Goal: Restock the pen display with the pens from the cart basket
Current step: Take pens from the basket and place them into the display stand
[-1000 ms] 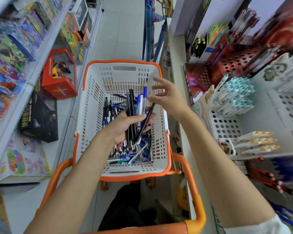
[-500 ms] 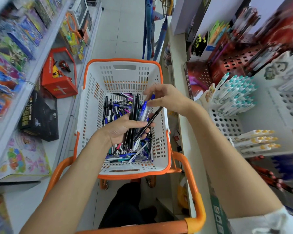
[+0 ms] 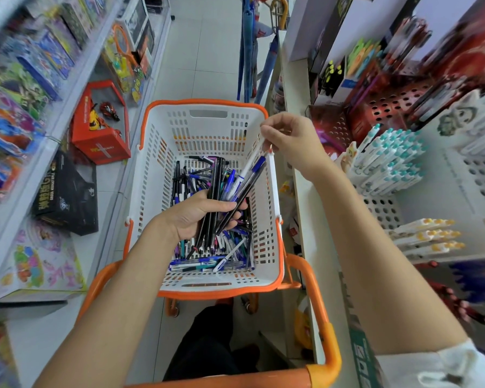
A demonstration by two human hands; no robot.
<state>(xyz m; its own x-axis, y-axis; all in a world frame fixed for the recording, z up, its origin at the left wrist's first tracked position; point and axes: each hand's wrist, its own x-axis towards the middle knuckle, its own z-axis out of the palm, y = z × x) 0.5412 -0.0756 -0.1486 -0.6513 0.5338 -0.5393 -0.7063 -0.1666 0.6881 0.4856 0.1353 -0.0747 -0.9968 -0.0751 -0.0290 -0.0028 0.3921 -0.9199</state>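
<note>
Two hands over basket [image 3: 272, 175]: left hand [image 3: 196, 217] round pen bundle [image 3: 216, 191], right hand's [image 3: 291, 138] rim-side pinch on white pen [image 3: 248, 163].

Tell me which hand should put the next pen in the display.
Right. The right hand pinches a white pen, beside the pen display on that side; the left hand is full, gripping a bundle of pens over the basket.

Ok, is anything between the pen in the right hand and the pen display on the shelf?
Nothing solid blocks the way. The right hand pinches the pen by its top, but its lower end sits in the bundle the left hand grips. The basket rim lies toward the pen display.
</note>
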